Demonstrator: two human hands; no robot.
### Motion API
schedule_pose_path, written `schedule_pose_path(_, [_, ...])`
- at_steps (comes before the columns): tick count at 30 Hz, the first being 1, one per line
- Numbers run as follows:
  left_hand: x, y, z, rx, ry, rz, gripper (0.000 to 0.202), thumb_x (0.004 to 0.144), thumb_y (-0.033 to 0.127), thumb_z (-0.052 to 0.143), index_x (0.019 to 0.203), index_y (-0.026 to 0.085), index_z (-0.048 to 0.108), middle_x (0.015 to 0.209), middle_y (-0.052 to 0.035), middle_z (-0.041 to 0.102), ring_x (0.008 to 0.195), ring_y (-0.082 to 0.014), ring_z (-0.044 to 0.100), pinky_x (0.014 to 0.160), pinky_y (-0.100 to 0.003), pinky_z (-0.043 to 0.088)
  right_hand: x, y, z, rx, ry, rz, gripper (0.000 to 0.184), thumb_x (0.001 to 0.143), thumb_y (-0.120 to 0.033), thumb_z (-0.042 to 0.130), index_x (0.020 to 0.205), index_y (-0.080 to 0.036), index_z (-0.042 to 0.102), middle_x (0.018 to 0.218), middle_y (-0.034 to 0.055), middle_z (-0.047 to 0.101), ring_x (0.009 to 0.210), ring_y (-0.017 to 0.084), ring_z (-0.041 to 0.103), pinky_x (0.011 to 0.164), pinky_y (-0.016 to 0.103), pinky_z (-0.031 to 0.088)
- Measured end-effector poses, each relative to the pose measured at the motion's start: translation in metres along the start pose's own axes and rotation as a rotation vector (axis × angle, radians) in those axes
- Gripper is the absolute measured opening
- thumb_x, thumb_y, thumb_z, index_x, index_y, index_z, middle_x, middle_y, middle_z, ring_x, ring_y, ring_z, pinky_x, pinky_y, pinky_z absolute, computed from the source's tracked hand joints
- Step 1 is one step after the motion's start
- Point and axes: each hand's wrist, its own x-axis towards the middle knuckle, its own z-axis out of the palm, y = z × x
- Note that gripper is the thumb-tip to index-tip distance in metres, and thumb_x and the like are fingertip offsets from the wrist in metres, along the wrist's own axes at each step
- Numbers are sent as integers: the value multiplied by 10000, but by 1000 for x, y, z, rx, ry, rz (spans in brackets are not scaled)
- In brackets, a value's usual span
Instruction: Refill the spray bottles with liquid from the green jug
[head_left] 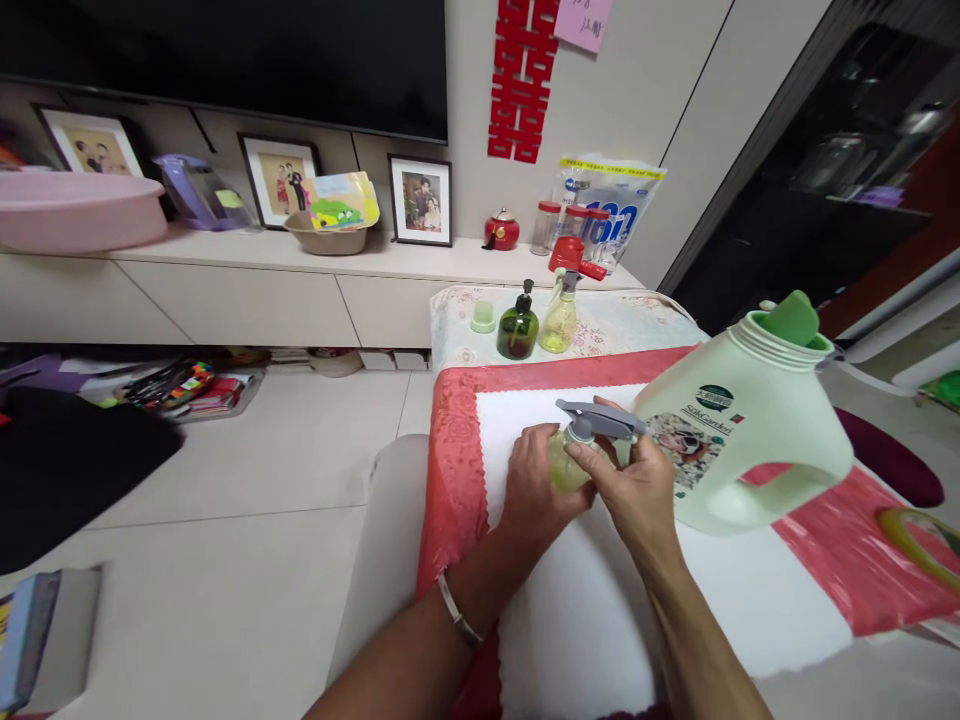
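Observation:
A small spray bottle (568, 468) with yellowish-green liquid and a grey trigger head (604, 418) is between my hands, above the white cloth (577, 600). My left hand (531, 482) wraps round the bottle's body. At the neck and trigger head, the fingers of my right hand (636, 482) are closed. Close on the right stands a large pale green detergent jug (757, 420), its neck open with a green cap or scoop (795, 318) set in it. Whether the trigger head is fully seated on the bottle is hidden by my fingers.
Behind the cloth stand a dark green pump bottle (517, 328), a second spray bottle (559, 318) and a light green cap (483, 318). Red plastic (454, 450) covers the table under the cloth. A roll of tape (919, 540) lies at the right edge. Beyond is a low cabinet (247, 295).

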Motion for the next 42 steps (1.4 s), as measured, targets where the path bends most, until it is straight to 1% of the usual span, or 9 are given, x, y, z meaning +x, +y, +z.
schedule_pose_path(4, [0, 2, -3, -9, -28, -48, 574, 654, 304, 792, 1133, 221, 487, 1086, -97, 657, 1031, -310, 663, 923, -500, 560, 2, -3, -1, -92, -23, -18, 713, 694, -442, 862, 1325, -203, 634, 1232, 104, 690, 1096, 284, 662, 1052, 542, 490])
schedule_pose_path(9, [-1, 0, -3, 6, -16, -52, 607, 622, 294, 817, 1115, 254, 466, 1062, -68, 652, 1008, -305, 664, 902, -492, 563, 6, -4, -4, -136, -54, -42, 784, 698, -459, 856, 1393, -206, 595, 1283, 126, 667, 1114, 302, 653, 1062, 562, 474])
schedule_pose_path(16, [-2, -3, 2, -9, 27, -23, 618, 621, 265, 805, 1138, 234, 469, 1067, -108, 665, 1004, -329, 662, 880, -512, 569, 10, 1, -13, 3, -210, -39, 810, 774, -430, 817, 1494, -259, 488, 1428, 101, 568, 1292, 278, 565, 1168, 528, 396])
schedule_pose_path(20, [-1, -3, 1, -4, 14, -7, 580, 637, 300, 791, 1122, 221, 481, 1050, -112, 662, 1014, -340, 670, 902, -523, 566, 12, -3, -12, -57, -228, -47, 938, 734, -433, 846, 1548, -259, 412, 1304, 91, 651, 1205, 273, 618, 1093, 508, 472])
schedule_pose_path(25, [-1, -3, 1, -3, 9, -2, 592, 639, 315, 790, 1134, 222, 478, 1066, -105, 659, 1026, -332, 671, 913, -517, 565, 16, -17, -7, -252, -156, -126, 966, 663, -427, 870, 1517, -228, 466, 1261, 102, 679, 1090, 292, 659, 983, 486, 533])
schedule_pose_path(30, [-2, -4, 3, 11, 17, 20, 598, 633, 300, 795, 1132, 221, 474, 1055, -102, 656, 1006, -326, 669, 892, -511, 566, 17, -17, -10, -163, -200, -71, 969, 679, -396, 849, 1536, -211, 435, 1183, 93, 704, 1065, 286, 664, 975, 488, 535])
schedule_pose_path(37, [-3, -3, 3, 23, 34, 7, 588, 644, 281, 794, 1137, 222, 479, 1056, -95, 655, 1005, -314, 667, 891, -497, 570, 17, -5, -17, -43, -257, -55, 948, 720, -427, 848, 1548, -291, 409, 1509, 83, 494, 1309, 290, 538, 1101, 488, 462])
schedule_pose_path(39, [-2, -3, 3, 24, 33, 11, 583, 654, 306, 796, 1137, 220, 481, 1060, -98, 653, 1011, -315, 669, 900, -500, 571, 16, -5, -15, -25, -264, -46, 1008, 709, -435, 860, 1572, -306, 357, 1483, 84, 517, 1274, 282, 562, 1097, 493, 464])
schedule_pose_path(42, [-2, -4, 3, 12, 26, 29, 588, 655, 330, 800, 1135, 209, 482, 1053, -104, 653, 1025, -325, 669, 907, -516, 573, 16, -9, -9, -67, -250, -45, 1110, 669, -418, 887, 1599, -269, 301, 1241, 77, 672, 1127, 272, 632, 1096, 530, 446])
